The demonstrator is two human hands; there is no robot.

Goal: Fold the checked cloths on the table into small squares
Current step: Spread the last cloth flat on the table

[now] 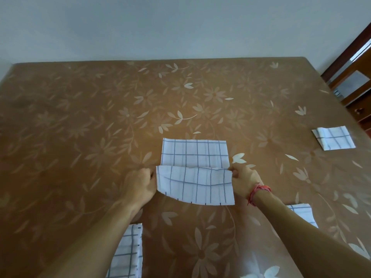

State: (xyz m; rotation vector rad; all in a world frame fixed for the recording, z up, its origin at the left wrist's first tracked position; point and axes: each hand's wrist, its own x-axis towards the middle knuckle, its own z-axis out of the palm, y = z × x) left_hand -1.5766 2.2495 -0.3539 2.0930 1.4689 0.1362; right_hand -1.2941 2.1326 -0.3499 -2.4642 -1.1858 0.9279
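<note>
Nearest the camera, a checked cloth [128,251] lies on the table [80,117] at the lower left, partly hidden under the left forearm. A second checked cloth [302,214] lies at the lower right, with only a corner of it showing past the right forearm.

Beyond these, both hands hold up the cloth being folded [195,185]. The left hand [140,184] grips its left edge with the fingers curled in tight, knuckles toward the camera. The right hand [245,181] pinches the right edge between thumb and fingers, and a red thread band [259,190] sits on that wrist. The held half is raised off the table and sags between the two hands, its hemmed border hanging toward the camera. The far half lies flat on the table just beyond the hands, so the cloth sits in the middle of the table, a little right of centre.

Farther off, near the right edge of the table, a folded square [334,140] of the same checked fabric lies flat, well apart from the hands. The table wears a brown cover with pale flowers and leaves. Behind it rises a plain pale wall [160,27], and dark wooden furniture [353,77] stands at the far right.
</note>
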